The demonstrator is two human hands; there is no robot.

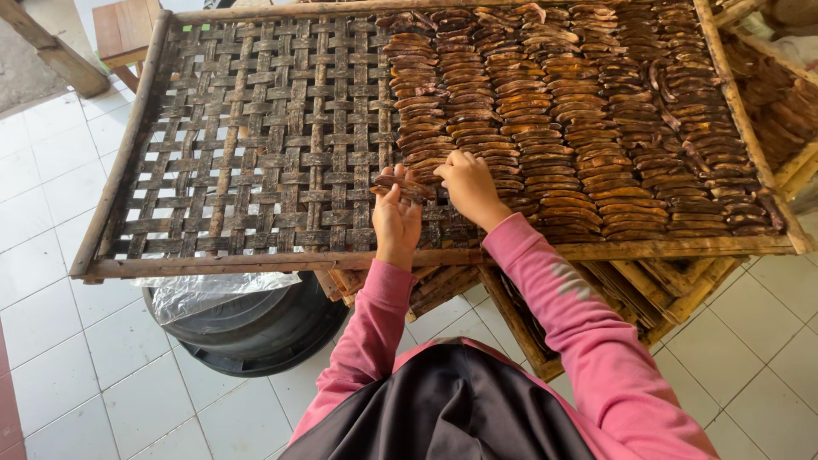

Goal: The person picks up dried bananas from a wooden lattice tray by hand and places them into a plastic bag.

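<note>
- We are laying dark brown dried slices [588, 128] in overlapping rows on a woven bamboo tray [256, 145]; the right half is filled, the left half is bare lattice.
- Our left hand [396, 217] is holding a few slices [400, 186] in a loose, half-closed grip at the edge of the filled part.
- Our right hand [467, 183] is pinching, fingertips together, at the end of the nearest row; whether a slice is between them, we cannot tell.
- We judge the row is being extended leftward; the next move calls for setting a slice just overlapping the last one.
- More trays [596, 290] are stacked below, partly hidden; a black tub [256, 328] under plastic is mostly covered.
</note>
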